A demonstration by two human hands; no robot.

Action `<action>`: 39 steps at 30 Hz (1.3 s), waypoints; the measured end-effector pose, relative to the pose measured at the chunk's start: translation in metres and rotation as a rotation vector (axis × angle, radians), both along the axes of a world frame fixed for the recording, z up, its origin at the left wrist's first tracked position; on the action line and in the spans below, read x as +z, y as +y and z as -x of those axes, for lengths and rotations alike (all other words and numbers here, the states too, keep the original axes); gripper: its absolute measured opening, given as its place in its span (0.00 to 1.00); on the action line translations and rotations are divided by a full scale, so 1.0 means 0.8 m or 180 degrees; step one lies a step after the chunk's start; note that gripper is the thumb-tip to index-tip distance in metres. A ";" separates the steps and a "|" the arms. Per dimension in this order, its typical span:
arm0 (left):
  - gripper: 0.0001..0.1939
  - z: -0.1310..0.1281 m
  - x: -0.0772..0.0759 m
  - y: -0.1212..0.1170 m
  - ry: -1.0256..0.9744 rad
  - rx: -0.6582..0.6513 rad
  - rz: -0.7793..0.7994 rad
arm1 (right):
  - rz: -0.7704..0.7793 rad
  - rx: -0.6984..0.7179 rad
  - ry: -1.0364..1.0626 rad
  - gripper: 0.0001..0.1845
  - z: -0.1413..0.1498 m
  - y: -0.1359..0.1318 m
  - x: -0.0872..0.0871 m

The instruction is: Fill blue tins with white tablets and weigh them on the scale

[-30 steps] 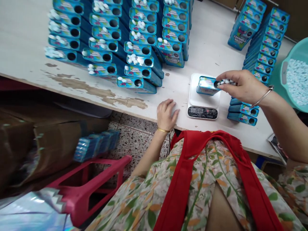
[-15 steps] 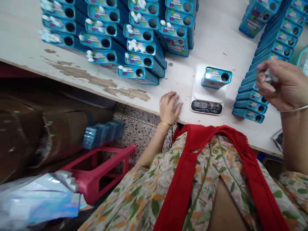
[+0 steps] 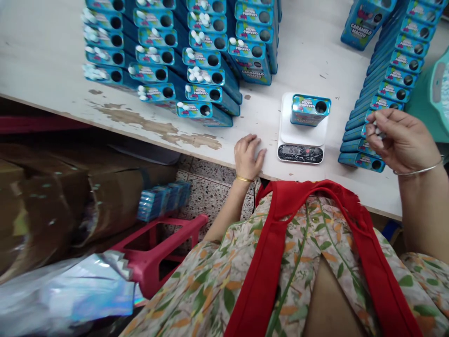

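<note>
A blue candy tin (image 3: 310,109) with a round hole in its top stands on a small white digital scale (image 3: 300,139) near the table's front edge. My right hand (image 3: 401,140) hovers to the right of the scale, fingers curled round a few small white candies. My left hand (image 3: 247,157) rests on the white table (image 3: 45,61) at its front edge, just left of the scale, fingers loosely bent and holding nothing.
Rows of blue tins (image 3: 182,51), many with white candies on top, fill the table's middle. A leaning row of tins (image 3: 386,79) runs along the right. A teal basin (image 3: 433,103) sits at the far right. A pink stool (image 3: 154,252) with blue packs stands below left.
My right hand drew back from the tin on the scale to the right, white candies still in its fingers. The left hand stayed put on the table edge.
</note>
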State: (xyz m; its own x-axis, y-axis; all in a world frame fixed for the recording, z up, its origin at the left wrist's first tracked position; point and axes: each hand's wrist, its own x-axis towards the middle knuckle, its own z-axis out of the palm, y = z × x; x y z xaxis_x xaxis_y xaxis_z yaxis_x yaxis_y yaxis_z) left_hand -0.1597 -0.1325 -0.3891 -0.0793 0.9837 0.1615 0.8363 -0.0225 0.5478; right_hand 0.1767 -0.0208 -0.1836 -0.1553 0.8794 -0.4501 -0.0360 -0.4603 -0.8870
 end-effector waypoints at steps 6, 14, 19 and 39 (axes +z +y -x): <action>0.35 -0.009 0.045 0.029 -0.0126 -0.0145 -0.0284 | -0.0014 0.0185 0.0252 0.15 0.016 -0.002 -0.006; 0.27 -0.078 0.142 0.193 0.0423 -0.1993 -0.0170 | 0.0025 -0.0167 0.0303 0.21 -0.014 -0.027 -0.006; 0.21 -0.143 0.132 0.320 0.0446 -0.2048 -0.0403 | -0.0070 -0.0636 0.0210 0.20 -0.048 -0.053 -0.005; 0.22 -0.004 0.109 0.261 0.0860 -0.0328 -0.0802 | 0.0567 -0.0670 0.0635 0.13 -0.053 -0.070 -0.031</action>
